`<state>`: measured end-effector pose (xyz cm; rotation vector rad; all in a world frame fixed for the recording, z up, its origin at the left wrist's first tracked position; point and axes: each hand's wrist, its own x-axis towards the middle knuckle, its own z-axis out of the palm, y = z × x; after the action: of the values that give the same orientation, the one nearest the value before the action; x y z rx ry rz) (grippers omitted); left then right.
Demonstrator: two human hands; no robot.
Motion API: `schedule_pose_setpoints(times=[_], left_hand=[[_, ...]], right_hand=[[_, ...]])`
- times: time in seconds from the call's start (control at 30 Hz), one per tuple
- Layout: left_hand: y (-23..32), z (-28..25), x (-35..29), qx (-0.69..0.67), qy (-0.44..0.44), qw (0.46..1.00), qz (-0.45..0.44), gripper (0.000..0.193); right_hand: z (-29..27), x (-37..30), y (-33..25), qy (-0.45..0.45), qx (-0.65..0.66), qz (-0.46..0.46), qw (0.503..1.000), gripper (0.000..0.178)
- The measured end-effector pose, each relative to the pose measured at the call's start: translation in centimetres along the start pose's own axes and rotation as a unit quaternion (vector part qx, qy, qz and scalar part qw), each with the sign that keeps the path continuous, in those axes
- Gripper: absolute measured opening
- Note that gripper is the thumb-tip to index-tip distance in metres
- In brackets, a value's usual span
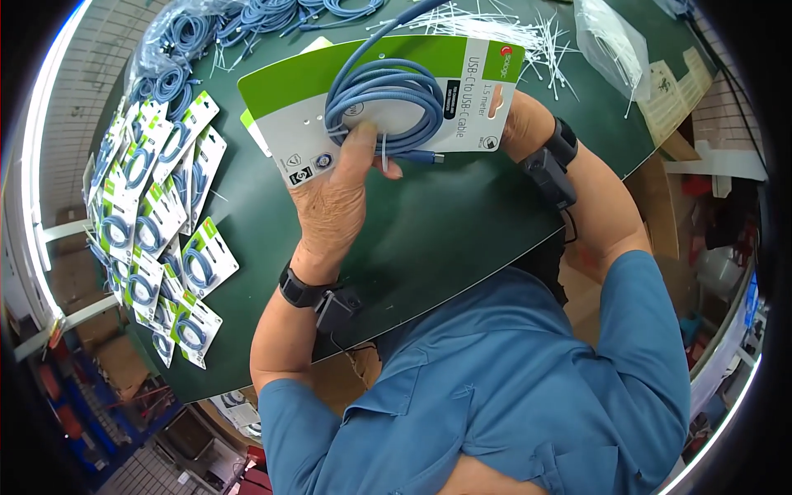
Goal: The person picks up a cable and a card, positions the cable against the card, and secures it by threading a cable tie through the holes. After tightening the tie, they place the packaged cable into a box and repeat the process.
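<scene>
A white and green backing card (280, 136) is raised above the table with a coiled blue cable (429, 115) lying against its front. My left hand (338, 177) grips the card's lower left part, thumb pressed over the coil. Two white cable ties (384, 148) cross the coil near that thumb. One cable plug (427, 157) points right below the coil, while the cable's other end runs up out of view. My right hand (526, 124) is at the card's right edge, mostly behind it, its fingers hidden.
Many carded cables (140, 223) lie overlapped along the table's left side. Loose blue coils (190, 33) and a plastic bag are at the far left. Loose white cable ties (528, 45) and a bag of ties (610, 49) lie beyond the card on the green table (445, 239).
</scene>
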<state>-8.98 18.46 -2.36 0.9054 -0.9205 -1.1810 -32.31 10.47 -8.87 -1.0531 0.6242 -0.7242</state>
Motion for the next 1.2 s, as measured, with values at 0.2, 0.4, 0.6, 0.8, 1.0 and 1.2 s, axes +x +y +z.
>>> schedule_pose_setpoints(times=[0.2, 0.4, 0.6, 0.8, 1.0, 1.2], left_hand=[[-0.1, -0.5, -0.4, 0.034, -0.006, 0.999, -0.004, 0.032], [-0.9, -0.9, 0.3, 0.013, 0.01, 1.0, -0.012, 0.036], [-0.6, -2.1, 0.2, -0.068, -0.017, 0.987, -0.142, 0.038], [-1.0, -3.0, 0.0, -0.097, -0.056, 0.974, -0.195, 0.037], [-1.2, -2.4, 0.5, -0.093, -0.072, 0.983, -0.138, 0.038], [-3.8, -3.9, 0.4, -0.063, -0.061, 0.992, -0.088, 0.039]], right_hand=[[1.3, -0.1, -1.9, -0.038, 0.1, 0.023, 0.994, 0.059], [2.0, 5.5, -1.8, -0.077, -0.173, -0.325, 0.926, 0.049], [3.9, 5.2, -4.6, -0.097, -0.114, -0.044, 0.988, 0.027], [3.9, 5.6, -3.6, -0.065, -0.181, -0.048, 0.98, 0.03], [3.5, 6.4, -3.6, -0.092, -0.202, -0.122, 0.967, 0.031], [3.4, 6.4, -3.8, -0.029, -0.275, -0.112, 0.955, 0.028]])
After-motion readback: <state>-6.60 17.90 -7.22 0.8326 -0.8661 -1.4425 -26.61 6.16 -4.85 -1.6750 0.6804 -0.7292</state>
